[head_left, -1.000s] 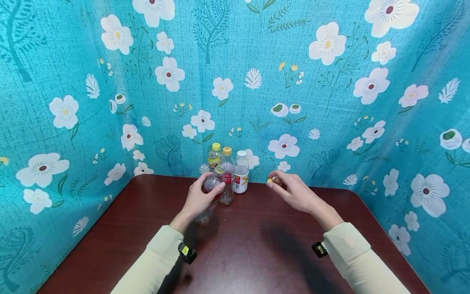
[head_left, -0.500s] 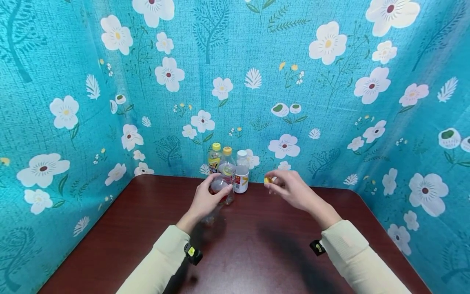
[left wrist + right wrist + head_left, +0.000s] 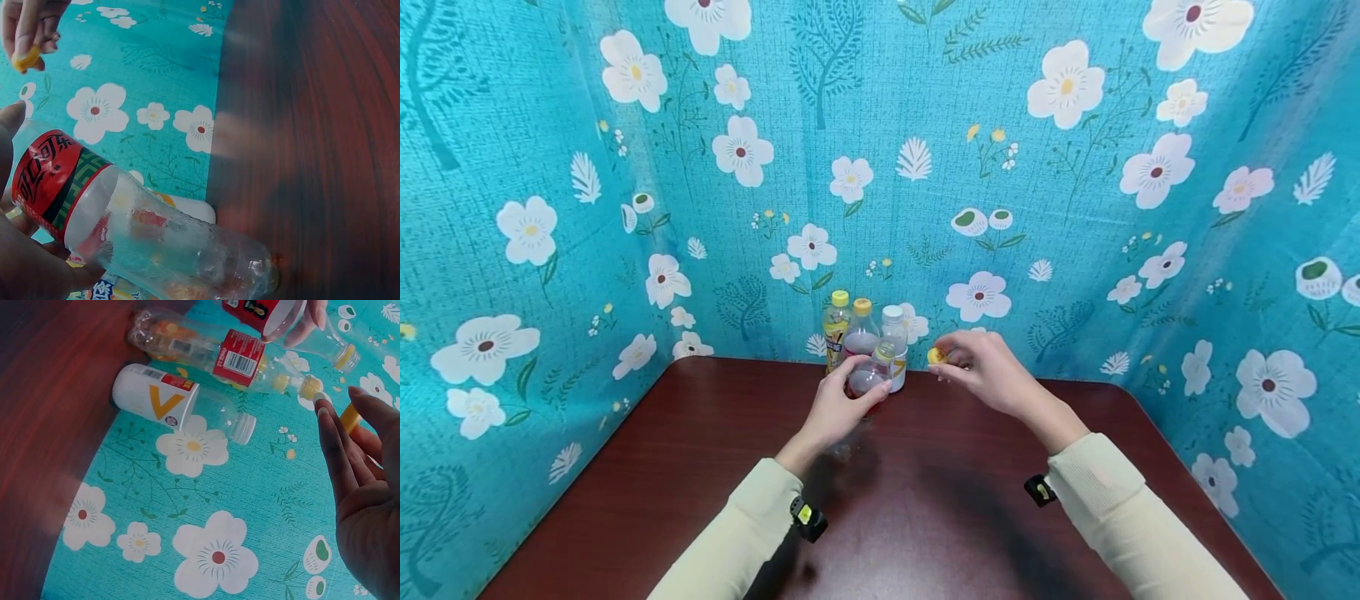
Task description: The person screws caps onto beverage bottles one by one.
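Observation:
My left hand (image 3: 833, 408) grips a clear plastic cola bottle (image 3: 53, 181) around its red label. The bottle tilts, its mouth leaning to the right; a yellow ring (image 3: 344, 356) circles the uncapped neck. Whether its base touches the table cannot be told. My right hand (image 3: 992, 375) pinches a yellow bottle cap (image 3: 937, 356) between thumb and fingers, apart from the bottle mouth and to its right. In the right wrist view the cap (image 3: 349, 417) shows between the fingertips, while the left hand's bottle (image 3: 256, 309) is partly cut off at the top.
Behind the held bottle stand a yellow-capped bottle (image 3: 837, 333), a red-labelled bottle (image 3: 240, 357) with an orange-yellow cap, and a white-capped bottle (image 3: 156, 397) with a white label. They stand near the back edge of the dark red-brown table (image 3: 715, 433). A blue flowered cloth (image 3: 880, 242) hangs behind.
The left hand has carried the cola bottle to the right, in front of the standing bottles. The right hand has moved slightly left with the cap, narrowing the gap between them.

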A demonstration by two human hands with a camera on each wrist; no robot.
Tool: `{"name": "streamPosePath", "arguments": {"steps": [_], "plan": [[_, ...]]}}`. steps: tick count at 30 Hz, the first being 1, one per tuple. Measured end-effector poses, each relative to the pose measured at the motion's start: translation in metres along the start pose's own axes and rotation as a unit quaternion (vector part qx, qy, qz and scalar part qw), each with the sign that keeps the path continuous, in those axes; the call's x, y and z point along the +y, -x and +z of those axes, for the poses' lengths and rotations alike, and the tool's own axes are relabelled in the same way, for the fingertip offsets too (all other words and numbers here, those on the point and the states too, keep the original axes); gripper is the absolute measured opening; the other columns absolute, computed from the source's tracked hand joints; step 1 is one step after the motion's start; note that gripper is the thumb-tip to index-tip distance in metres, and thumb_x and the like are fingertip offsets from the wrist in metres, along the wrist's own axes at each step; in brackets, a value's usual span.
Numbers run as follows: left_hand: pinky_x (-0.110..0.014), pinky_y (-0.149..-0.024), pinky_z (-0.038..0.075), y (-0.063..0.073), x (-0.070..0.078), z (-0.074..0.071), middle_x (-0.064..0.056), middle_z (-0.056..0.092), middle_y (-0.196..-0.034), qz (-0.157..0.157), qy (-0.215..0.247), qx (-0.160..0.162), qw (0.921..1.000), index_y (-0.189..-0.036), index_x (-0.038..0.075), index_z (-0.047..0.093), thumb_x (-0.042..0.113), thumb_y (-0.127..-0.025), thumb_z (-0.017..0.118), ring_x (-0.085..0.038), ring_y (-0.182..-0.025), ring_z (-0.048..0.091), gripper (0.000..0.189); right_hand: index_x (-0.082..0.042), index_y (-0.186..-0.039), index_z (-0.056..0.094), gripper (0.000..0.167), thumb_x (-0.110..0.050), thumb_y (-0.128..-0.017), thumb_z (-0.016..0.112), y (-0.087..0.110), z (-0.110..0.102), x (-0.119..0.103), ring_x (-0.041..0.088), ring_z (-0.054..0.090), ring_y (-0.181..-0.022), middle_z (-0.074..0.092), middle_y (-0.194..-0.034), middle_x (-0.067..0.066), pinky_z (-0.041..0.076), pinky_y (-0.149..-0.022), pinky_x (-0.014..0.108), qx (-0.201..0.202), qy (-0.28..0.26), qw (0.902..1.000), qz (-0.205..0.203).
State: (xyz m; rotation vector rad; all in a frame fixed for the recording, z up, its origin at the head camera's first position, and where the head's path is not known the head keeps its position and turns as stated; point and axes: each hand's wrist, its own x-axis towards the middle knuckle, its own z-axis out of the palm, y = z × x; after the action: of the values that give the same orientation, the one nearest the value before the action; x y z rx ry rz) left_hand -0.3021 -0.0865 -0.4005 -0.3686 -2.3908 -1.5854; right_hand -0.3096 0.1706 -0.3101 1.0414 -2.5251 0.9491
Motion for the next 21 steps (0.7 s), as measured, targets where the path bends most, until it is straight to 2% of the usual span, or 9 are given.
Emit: {"name": "streamPosePath", "arguments": {"steps": [3, 9, 15, 21], "plan": [[-0.047, -0.098, 0.051, 0.001, 0.001, 0.003, -0.004, 0.062, -0.134, -0.001, 0.001, -0.003, 1.0000, -0.137, 0.022, 0.059, 0.043, -0.090, 0.078, -0.024, -0.119, 0.057, 0.055, -0.007, -0.109, 0.073, 0.021, -0.020, -0.094, 0.077, -0.003, 0.000, -0.003, 0.005, 0.070, -0.076, 0.074, -0.089, -0.002, 0.059, -0.072, 0.032, -0.006, 0.007, 0.9999, -0.005], [-0.046, -0.093, 0.054, 0.001, 0.002, 0.009, -0.002, 0.065, -0.129, 0.013, 0.008, -0.009, 0.9998, -0.134, 0.024, 0.062, 0.045, -0.091, 0.077, -0.023, -0.112, 0.060, 0.050, -0.012, -0.103, 0.073, 0.018, -0.027, -0.095, 0.075, -0.007, 0.000, -0.005, 0.005, 0.066, -0.072, 0.071, -0.085, -0.007, 0.057, -0.070, 0.031, -0.016, 0.026, 0.9995, -0.011], [-0.046, -0.093, 0.055, 0.002, 0.006, 0.015, -0.004, 0.065, -0.129, 0.012, 0.012, -0.022, 0.9996, -0.137, 0.023, 0.060, 0.045, -0.091, 0.076, -0.023, -0.111, 0.061, 0.053, -0.012, -0.109, 0.068, 0.018, -0.025, -0.098, 0.072, -0.011, -0.003, -0.008, 0.008, 0.062, -0.074, 0.068, -0.085, -0.007, 0.055, -0.069, 0.031, -0.021, 0.039, 0.9987, -0.026], [-0.046, -0.093, 0.055, 0.001, 0.010, 0.021, -0.005, 0.063, -0.131, 0.008, 0.008, -0.032, 0.9994, -0.141, 0.019, 0.057, 0.047, -0.092, 0.075, -0.024, -0.112, 0.060, 0.059, -0.010, -0.116, 0.068, 0.023, -0.024, -0.097, 0.073, -0.016, -0.009, -0.011, 0.011, 0.059, -0.069, 0.066, -0.083, -0.007, 0.051, -0.065, 0.032, -0.040, 0.033, 0.9980, -0.035]]}}
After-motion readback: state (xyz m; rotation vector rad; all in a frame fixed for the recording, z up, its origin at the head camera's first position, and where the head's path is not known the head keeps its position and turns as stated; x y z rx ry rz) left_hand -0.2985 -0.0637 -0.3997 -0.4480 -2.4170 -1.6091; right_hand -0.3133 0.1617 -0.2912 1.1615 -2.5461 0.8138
